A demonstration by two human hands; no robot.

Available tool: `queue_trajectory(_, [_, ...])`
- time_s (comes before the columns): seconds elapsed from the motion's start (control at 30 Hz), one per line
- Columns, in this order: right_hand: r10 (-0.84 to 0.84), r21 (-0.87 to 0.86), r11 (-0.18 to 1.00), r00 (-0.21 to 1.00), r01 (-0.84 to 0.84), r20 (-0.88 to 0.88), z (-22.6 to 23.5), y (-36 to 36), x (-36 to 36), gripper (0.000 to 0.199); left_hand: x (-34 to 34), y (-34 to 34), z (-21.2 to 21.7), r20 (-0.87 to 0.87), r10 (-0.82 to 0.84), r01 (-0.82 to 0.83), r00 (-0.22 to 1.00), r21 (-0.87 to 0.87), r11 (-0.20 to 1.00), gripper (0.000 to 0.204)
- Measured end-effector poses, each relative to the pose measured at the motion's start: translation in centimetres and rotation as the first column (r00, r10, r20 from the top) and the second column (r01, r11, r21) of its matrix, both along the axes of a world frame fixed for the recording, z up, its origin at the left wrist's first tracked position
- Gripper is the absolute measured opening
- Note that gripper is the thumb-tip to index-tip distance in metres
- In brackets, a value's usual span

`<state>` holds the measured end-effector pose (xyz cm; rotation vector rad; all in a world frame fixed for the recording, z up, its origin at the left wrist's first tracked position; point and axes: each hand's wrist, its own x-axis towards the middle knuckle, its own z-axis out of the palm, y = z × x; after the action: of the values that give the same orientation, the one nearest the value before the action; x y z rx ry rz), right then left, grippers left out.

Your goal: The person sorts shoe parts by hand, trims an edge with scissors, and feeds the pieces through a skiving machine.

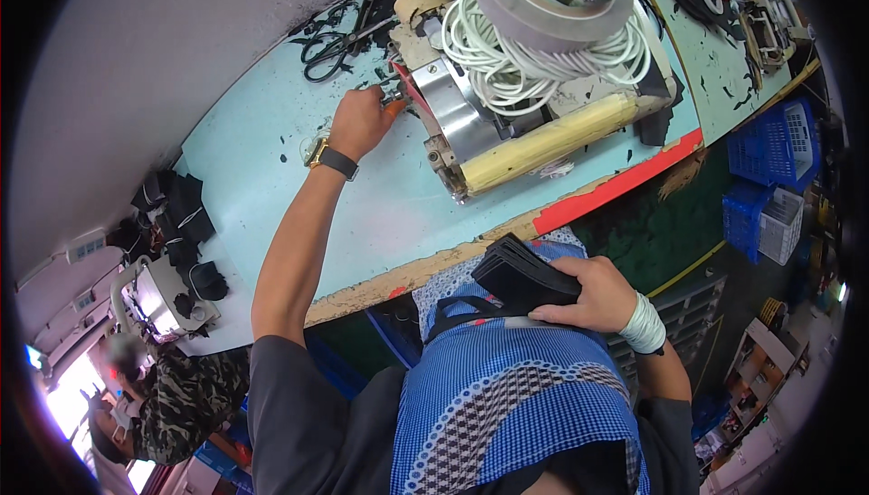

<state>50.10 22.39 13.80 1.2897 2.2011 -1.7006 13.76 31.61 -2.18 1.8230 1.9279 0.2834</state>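
My left hand (360, 122), with a watch on its wrist, is at the left end of a bench machine (457, 106) that has a shiny metal plate. Its fingers are curled at small metal parts there, and what they hold is hidden. Low in front of my body, my right hand (593, 296) grips a stack of flat black pieces (520, 269) by its right end. The thumb and fingers close round the stack, which is tilted over my blue checked apron (516, 386). White cord is wound round my right wrist.
Black-handled scissors (328, 53) lie among black scraps behind my left hand. A coil of white cord (507, 52) and a grey ring (552, 24) sit atop the machine. Blue crates (769, 147) stand at right. A person in camouflage (195, 395) is at the lower left.
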Motion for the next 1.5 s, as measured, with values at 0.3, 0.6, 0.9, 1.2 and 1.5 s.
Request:
queue_trajectory(0.3, [-0.021,-0.082,0.996,0.999,0.017,-0.040,-1.2,-0.2,-0.2,0.052,0.2,-0.3,-3.4,-0.041,0.044,-0.037,0.998,0.161,0.986,0.040])
queue_trajectory(0.6, [0.014,-0.058,0.998,0.999,-0.017,-0.051,-2.0,0.0,-1.9,0.055,2.5,-1.5,-2.1,-0.199,0.228,-0.197,0.953,0.163,0.967,0.034])
queue_trajectory(0.9, [0.069,-0.207,0.972,0.973,-0.115,-0.218,-0.3,0.9,-1.8,0.056,3.4,-9.1,12.5,0.598,-0.154,0.209,0.787,-0.023,0.978,0.041])
queue_trajectory(1.2, [-0.096,-0.046,0.995,0.950,0.086,-0.296,-0.3,-1.7,-1.5,0.050,10.7,-19.0,15.2,0.871,0.035,0.232,0.489,-0.169,0.958,0.034])
queue_trajectory(1.5, [-0.087,0.747,0.664,0.989,-0.033,0.121,-4.0,17.6,-4.2,0.022,6.7,-13.8,11.1,0.783,0.530,-0.116,0.326,-0.523,0.844,0.019])
